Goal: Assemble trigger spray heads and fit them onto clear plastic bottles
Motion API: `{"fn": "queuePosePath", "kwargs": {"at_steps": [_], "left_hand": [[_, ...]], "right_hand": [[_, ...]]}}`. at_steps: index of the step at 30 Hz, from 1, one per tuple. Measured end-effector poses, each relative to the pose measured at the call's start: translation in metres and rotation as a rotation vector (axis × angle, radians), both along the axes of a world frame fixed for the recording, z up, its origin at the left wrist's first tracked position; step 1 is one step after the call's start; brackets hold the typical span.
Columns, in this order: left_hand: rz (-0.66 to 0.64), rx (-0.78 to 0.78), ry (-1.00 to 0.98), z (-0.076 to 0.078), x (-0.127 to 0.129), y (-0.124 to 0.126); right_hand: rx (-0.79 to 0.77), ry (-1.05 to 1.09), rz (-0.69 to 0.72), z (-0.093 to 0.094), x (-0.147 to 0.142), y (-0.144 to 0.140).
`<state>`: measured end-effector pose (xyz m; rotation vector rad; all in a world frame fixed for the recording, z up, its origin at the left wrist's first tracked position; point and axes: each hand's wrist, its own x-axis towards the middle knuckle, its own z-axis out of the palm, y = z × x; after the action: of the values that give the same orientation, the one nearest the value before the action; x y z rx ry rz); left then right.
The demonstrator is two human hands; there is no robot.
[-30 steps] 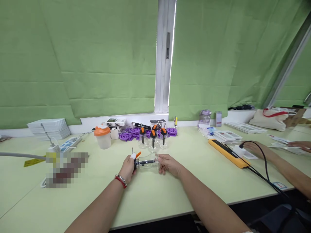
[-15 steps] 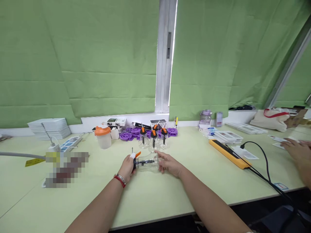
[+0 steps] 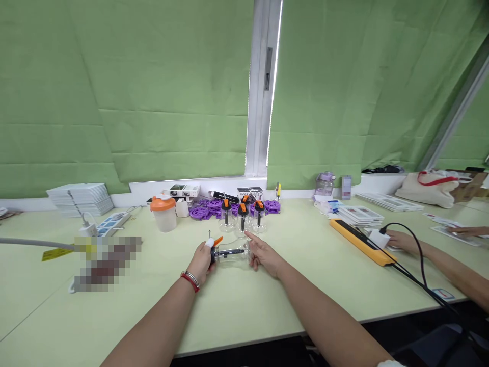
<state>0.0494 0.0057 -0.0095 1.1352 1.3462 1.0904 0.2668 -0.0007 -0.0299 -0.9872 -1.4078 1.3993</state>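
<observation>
A clear plastic bottle [image 3: 232, 253] with a black and orange cap lies sideways between my hands, just above the pale green table [image 3: 244, 300]. My left hand [image 3: 200, 261] grips its cap end; a white cot covers the thumb tip and a red bracelet sits on the wrist. My right hand [image 3: 263, 254] holds the bottle's base, forefinger stretched out. Behind it stand three similar clear bottles [image 3: 242, 219] with orange and black caps, upright in a row.
Purple plastic wheels [image 3: 202, 211] lie behind the bottles, an orange-lidded cup [image 3: 163, 214] to their left. A white power strip [image 3: 110, 223] and stacked papers [image 3: 80, 199] sit far left. A yellow bar [image 3: 358, 240] and black cable [image 3: 416, 265] lie right, by another person's hand [image 3: 397, 238].
My hands and the bottle stay almost in place; my right forefinger has stretched out. The other person's hand at the right came back beside the white plug.
</observation>
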Motion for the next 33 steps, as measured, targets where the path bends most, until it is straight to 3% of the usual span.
{"fn": "queuePosePath", "kwargs": {"at_steps": [5,13,18,21,27,30,33], "left_hand": [[-0.005,0.0,-0.019,0.001,-0.002,0.0],[-0.018,-0.002,-0.02,0.0,0.0,-0.001],[-0.006,-0.01,-0.023,0.001,-0.002,0.001],[0.003,-0.01,-0.016,0.003,-0.002,-0.001],[0.007,-0.03,0.007,0.004,-0.001,-0.002],[-0.004,-0.028,0.001,0.003,-0.002,0.0],[-0.01,-0.035,0.0,0.002,-0.004,0.001]], "right_hand": [[0.031,0.015,0.138,0.0,0.008,-0.002],[-0.055,-0.085,-0.029,-0.01,-0.004,0.01],[-0.03,0.067,0.087,-0.001,0.005,0.001],[-0.011,0.046,0.141,-0.002,0.009,0.001],[-0.034,-0.129,0.028,-0.009,0.0,0.009],[-0.047,-0.087,-0.005,-0.006,-0.003,0.006],[-0.03,0.015,0.048,0.001,0.001,-0.001]]}}
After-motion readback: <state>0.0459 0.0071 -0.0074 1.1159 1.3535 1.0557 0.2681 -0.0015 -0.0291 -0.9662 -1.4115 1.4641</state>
